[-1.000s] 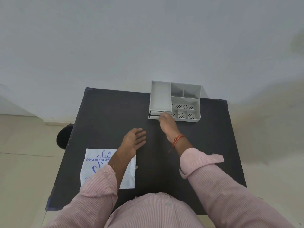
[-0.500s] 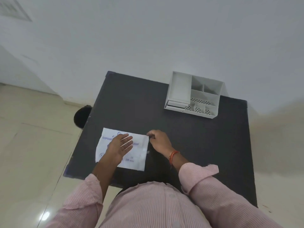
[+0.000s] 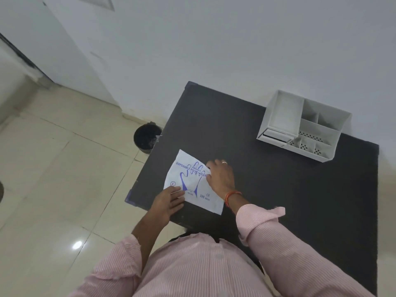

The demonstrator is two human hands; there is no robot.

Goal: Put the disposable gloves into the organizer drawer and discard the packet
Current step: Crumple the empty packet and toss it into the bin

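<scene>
A white glove packet (image 3: 188, 179) with blue hand print and lettering lies flat near the left front corner of the black table (image 3: 278, 189). My left hand (image 3: 168, 202) rests flat on its near left edge, fingers spread. My right hand (image 3: 218, 176) lies on the packet's right edge, fingers curled at that edge; whether it grips is unclear. The white organizer (image 3: 304, 127) stands at the far right of the table, its small drawer (image 3: 275, 135) at the front left pulled slightly out.
A black round bin (image 3: 146, 136) stands on the tiled floor just left of the table. A white wall runs behind the table. My pink-striped sleeves and shirt fill the bottom of the view.
My right hand left the organizer drawer and came back to the packet's right edge. My left hand slid to the packet's near left edge. The view swung left.
</scene>
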